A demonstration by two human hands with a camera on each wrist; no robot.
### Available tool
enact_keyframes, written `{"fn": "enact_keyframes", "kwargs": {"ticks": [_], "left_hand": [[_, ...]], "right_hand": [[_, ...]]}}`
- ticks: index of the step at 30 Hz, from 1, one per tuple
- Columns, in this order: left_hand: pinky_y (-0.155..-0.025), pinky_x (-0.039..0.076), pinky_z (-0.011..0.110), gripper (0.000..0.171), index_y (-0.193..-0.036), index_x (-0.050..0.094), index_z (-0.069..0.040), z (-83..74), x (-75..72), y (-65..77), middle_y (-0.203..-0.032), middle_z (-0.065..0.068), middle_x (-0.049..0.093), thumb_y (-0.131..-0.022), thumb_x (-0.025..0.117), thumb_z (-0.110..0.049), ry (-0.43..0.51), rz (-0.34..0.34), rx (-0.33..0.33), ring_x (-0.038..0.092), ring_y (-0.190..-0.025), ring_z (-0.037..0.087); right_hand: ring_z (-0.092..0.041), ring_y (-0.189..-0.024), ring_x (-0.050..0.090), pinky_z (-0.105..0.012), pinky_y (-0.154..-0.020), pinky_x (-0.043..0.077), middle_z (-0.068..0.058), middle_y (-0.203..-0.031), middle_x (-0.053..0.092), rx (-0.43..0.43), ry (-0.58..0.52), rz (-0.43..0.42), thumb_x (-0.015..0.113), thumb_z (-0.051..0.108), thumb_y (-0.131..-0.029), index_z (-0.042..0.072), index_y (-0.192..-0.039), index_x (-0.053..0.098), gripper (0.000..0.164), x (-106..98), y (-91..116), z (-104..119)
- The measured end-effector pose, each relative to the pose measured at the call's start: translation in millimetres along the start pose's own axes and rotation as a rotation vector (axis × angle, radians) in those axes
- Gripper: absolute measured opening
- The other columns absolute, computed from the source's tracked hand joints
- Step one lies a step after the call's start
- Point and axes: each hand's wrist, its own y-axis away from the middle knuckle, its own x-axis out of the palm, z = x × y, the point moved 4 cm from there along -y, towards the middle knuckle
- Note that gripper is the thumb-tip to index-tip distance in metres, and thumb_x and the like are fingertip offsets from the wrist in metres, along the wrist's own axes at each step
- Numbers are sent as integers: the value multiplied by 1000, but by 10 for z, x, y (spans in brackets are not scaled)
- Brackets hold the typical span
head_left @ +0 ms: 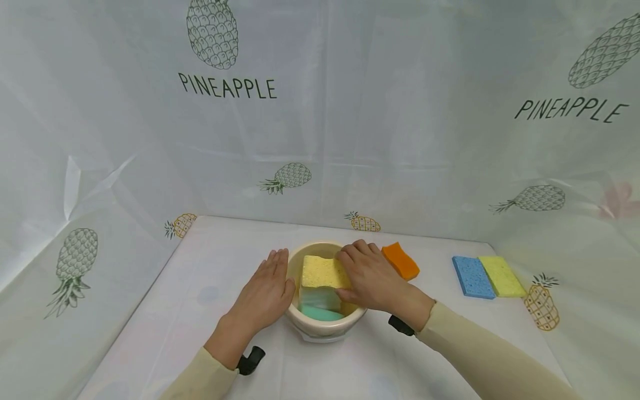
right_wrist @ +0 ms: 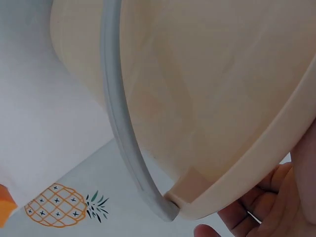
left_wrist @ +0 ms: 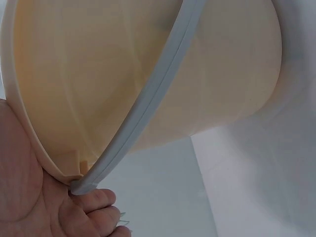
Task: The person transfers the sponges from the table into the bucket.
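Observation:
A cream bucket [head_left: 306, 322] with a grey handle [left_wrist: 148, 98] stands on the table in front of me. Inside it, a thick sponge with a yellow top [head_left: 325, 271] and a pale green lower part sits above a mint-green piece [head_left: 321, 314]. My right hand [head_left: 372, 278] reaches over the right rim and grips the right end of the yellow sponge; in the right wrist view the bucket wall hides the sponge. The left hand [head_left: 267, 291] lies with straight fingers against the bucket's left rim, by the handle's hinge in the left wrist view.
An orange sponge [head_left: 401, 261] lies just beyond my right hand. Farther right, a blue sponge [head_left: 473, 276] and a yellow-green sponge [head_left: 501, 276] lie side by side. White sheeting with pineapple prints [head_left: 365, 223] walls in the table at the back and sides.

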Motion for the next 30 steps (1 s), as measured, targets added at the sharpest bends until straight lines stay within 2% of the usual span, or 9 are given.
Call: {"fn": "enact_keyframes", "kwargs": {"ticks": [11,15,19,24,30], "left_hand": [[-132,22,50,65,-164,24,7,3,2,3,-171,21,30,-112,40,-28,-5,12,-14,22,-162,36],[-132,22,50,65,-164,24,7,1,0,0,-171,21,30,-112,40,-29,-10,15,-18,22,-162,36],[-132,22,50,65,-164,25,7,1,0,2,-171,21,29,-112,41,-29,-12,15,-20,22,-162,36],[-132,22,50,65,-164,25,7,2,5,-1,-172,20,29,-111,40,-29,-11,15,-20,22,-162,35],[-132,23,50,65,-164,26,7,4,6,1,-171,21,31,-111,41,-28,-11,5,-15,23,-162,35]], "right_hand": [[-26,-112,52,-38,-87,43,-5,-126,66,9,47,39,81,54,-87,8,-132,64,66,51,-70,16],[-24,-109,52,-37,-85,41,-4,-124,68,27,46,61,81,52,-88,10,-130,66,62,55,-71,10],[-24,-108,53,-37,-85,42,-5,-122,69,36,35,49,80,50,-89,9,-128,67,58,55,-57,3],[-26,-108,54,-40,-88,45,-6,-118,69,47,50,-15,74,46,-95,7,-124,68,49,59,-4,-33],[-30,-105,56,-43,-85,45,-8,-114,69,97,22,-190,69,36,-98,5,-117,68,36,59,112,-234]]}}
